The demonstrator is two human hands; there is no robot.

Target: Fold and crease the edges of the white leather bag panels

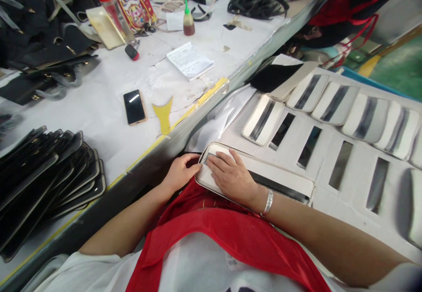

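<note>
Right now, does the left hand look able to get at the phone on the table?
Probably yes: the phone lies uncovered on the white table, with nothing standing between it and the left hand, which would likely first have to leave the pale panel.

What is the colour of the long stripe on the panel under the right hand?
The stripe looks mostly black, shown best in the head view.

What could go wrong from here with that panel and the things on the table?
The white panel juts over the red apron, so it might slip if the left hand and right hand ease off. The stack of black pieces reaches the white table's edge and could slide off. The upright dropper bottle might tip if knocked.
</note>
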